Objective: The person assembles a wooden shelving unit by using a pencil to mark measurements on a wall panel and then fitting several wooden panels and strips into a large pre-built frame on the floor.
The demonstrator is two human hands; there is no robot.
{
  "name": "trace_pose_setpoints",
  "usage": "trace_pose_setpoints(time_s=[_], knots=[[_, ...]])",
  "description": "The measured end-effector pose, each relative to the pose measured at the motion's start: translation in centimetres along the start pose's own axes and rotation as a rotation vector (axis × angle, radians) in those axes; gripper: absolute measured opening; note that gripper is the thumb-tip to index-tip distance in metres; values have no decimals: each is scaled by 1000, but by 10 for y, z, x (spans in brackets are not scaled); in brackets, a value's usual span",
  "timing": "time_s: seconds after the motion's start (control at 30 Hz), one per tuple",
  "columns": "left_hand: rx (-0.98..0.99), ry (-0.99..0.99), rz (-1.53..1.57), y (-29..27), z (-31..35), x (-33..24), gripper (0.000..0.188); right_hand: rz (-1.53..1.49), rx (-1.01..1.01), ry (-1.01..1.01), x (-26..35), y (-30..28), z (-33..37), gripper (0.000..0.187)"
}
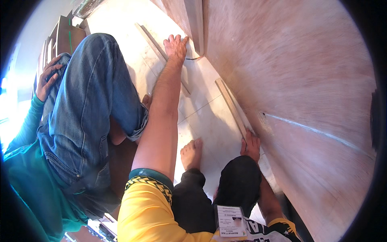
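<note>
My left arm stretches forward, and my left hand [176, 47] is low over the floor by the bottom corner of an upright wooden edge [195, 30]. Its fingers are apart and nothing shows in them. Close to my right knee, my right hand [251, 146] has its fingers around the near end of a wooden strip [230, 105]. This strip lies along the foot of a large plywood panel [298, 72], which stands at my right. Part of the right palm is hidden. Beneath my left forearm, a second wooden strip [151, 42] lies on the tiled floor.
At my left a person in jeans [86, 92] and a teal sleeve [26, 129] squats close, with a hand [47, 78] on the knee. Wooden furniture [62, 36] stands behind them. My bare foot [191, 154] rests on the pale floor tiles [201, 111]. A badge [230, 220] hangs at my chest.
</note>
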State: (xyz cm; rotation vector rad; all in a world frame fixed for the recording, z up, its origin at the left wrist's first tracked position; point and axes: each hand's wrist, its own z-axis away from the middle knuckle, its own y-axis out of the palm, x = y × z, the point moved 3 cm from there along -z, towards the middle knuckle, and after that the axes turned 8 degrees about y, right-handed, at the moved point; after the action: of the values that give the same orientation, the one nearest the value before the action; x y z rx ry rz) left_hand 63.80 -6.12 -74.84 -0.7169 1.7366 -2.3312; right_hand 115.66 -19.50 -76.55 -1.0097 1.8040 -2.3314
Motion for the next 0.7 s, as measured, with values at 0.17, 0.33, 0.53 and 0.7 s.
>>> trace_pose_setpoints(time_s=[0.17, 0.33, 0.53, 0.7], knots=[[71, -10, -126, -14, -15, -12, 45, -29, -66, -21, 2, -3, -1, 58], [216, -21, -454, -16, -20, -4, 42, -49, -72, -8, 4, -5, -1, 59], [-86, -80, -76, 3, -12, 55, 26, -38, 27, 38, 4, -2, -1, 55], [-262, -304, 681, 15, -45, 45, 26, 46, 37, 43, 5, -3, -2, 53]])
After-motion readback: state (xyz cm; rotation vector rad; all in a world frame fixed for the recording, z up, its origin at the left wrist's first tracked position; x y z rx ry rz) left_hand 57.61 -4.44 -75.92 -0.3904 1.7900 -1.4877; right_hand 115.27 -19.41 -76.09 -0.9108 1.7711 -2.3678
